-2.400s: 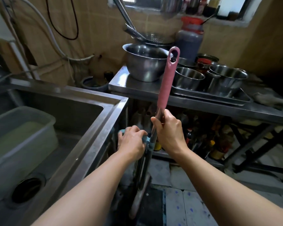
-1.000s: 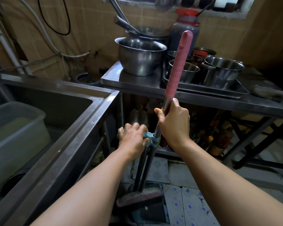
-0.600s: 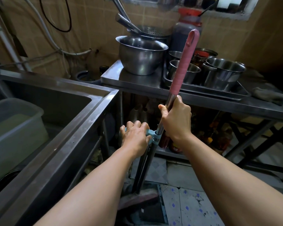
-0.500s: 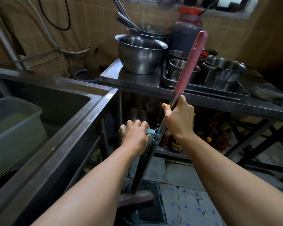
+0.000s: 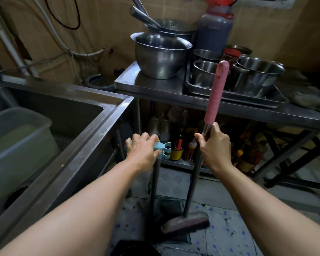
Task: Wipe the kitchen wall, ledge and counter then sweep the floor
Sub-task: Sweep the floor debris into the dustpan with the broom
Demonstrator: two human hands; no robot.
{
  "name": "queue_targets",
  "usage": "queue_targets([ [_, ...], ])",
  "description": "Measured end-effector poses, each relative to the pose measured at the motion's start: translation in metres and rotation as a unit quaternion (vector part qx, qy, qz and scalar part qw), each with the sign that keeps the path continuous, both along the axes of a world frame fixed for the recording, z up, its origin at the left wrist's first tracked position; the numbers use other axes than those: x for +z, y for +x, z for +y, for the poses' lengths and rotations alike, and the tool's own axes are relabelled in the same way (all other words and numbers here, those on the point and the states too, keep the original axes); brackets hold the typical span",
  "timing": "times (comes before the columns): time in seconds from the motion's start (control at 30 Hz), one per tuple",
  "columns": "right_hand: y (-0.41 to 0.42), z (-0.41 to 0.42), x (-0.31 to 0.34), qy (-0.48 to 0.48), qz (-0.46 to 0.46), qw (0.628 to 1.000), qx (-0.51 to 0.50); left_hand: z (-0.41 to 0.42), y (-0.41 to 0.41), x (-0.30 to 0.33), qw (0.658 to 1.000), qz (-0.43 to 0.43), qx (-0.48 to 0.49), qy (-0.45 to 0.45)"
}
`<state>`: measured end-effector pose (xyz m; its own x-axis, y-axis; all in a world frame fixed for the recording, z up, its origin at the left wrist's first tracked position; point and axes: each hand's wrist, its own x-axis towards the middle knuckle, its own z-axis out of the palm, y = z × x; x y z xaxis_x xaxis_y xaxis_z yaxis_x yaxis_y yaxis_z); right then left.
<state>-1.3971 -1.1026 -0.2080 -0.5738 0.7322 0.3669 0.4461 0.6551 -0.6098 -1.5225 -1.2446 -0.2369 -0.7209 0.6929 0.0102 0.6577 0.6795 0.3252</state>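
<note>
My right hand (image 5: 215, 145) grips the dark shaft of a broom just below its pink grip (image 5: 215, 95). The broom head (image 5: 186, 221) rests on the tiled floor (image 5: 227, 233). My left hand (image 5: 142, 150) holds the light-blue handle (image 5: 163, 147) of an upright dustpan, whose dark pole (image 5: 153, 183) runs down to the pan (image 5: 166, 206) on the floor. The blue clip at the handle's end stands empty, a gap between it and the broom shaft.
A steel sink (image 5: 92, 130) with a translucent plastic tub (image 5: 17, 137) is on the left. A steel counter (image 5: 174, 89) ahead carries a large bowl (image 5: 159, 54), pots in a tray (image 5: 235, 95) and a cloth (image 5: 310, 102). Bottles stand on the shelf below.
The broom has come out of the dustpan's blue clip and moved right in my right hand. My left hand keeps the dustpan handle. The broom head now sits right of the pan.
</note>
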Motion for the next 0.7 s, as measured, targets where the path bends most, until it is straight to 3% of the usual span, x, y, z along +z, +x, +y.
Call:
queue_targets([
  [0.37, 0.029, -0.003, 0.032, -0.019, -0.056, 0.998, 0.025, -0.011, 0.023, 0.04, 0.997, -0.056, -0.013, -0.05],
  [0.7, 0.072, -0.024, 0.086, -0.032, -0.079, 0.995, 0.048, -0.018, 0.073, 0.156, 0.986, -0.139, -0.042, 0.087],
])
